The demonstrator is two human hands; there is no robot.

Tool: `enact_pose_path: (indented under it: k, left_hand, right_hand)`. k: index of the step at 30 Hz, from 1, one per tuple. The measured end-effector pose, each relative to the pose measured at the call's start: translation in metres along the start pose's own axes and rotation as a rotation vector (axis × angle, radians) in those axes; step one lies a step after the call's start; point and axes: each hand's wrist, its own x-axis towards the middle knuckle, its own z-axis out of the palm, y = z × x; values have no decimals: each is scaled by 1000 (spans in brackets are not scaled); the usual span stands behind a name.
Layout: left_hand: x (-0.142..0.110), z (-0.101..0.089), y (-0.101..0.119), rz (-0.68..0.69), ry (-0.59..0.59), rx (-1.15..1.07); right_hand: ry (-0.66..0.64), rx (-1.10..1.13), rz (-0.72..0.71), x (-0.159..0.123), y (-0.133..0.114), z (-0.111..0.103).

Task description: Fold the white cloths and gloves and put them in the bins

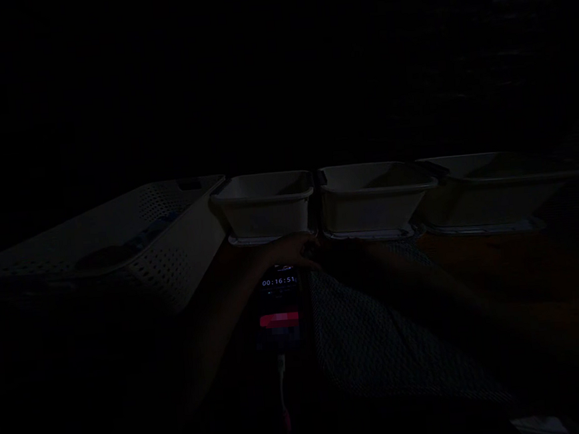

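The scene is very dark. My left hand reaches in just above the top of a lit phone that shows "00:16:51". Against it, or very close, my right hand comes in from the right as a dark shape over a textured cloth or mat. A small dark patch shows where the two hands meet; whether it is an object or shadowed fingers is too dim to make out. The fingers of both hands are lost in the dark. Below the phone runs a white cable.
At left stands a pale perforated basket with dark contents. Behind the hands, three pale tubs line up: a left tub, a middle tub and a right tub. Brown tabletop shows at right. The background is black.
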Motion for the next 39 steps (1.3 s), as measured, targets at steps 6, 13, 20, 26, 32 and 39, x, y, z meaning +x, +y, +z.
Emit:
enact_pose_path:
  k: [6, 13, 20, 26, 32, 39]
  left_hand:
    - [-1, 0, 2, -18, 12, 26]
    - [-2, -1, 9, -37, 31, 62]
    - [-2, 0, 8, -44, 27, 31]
    - [-1, 0, 5, -31, 34, 52]
    - [-1, 0, 7, -41, 38, 85]
    - [1, 0, 10, -57, 38, 118]
  right_hand:
    - [-156, -109, 67, -7, -14, 4]
    - [-353, -132, 90, -4, -25, 1]
    - [-352, -160, 25, -6, -31, 0]
    - [-185, 59, -127, -6, -49, 1]
    - [-330, 313, -249, -5, -56, 9]
    - [-410, 328, -286, -8, -50, 10]
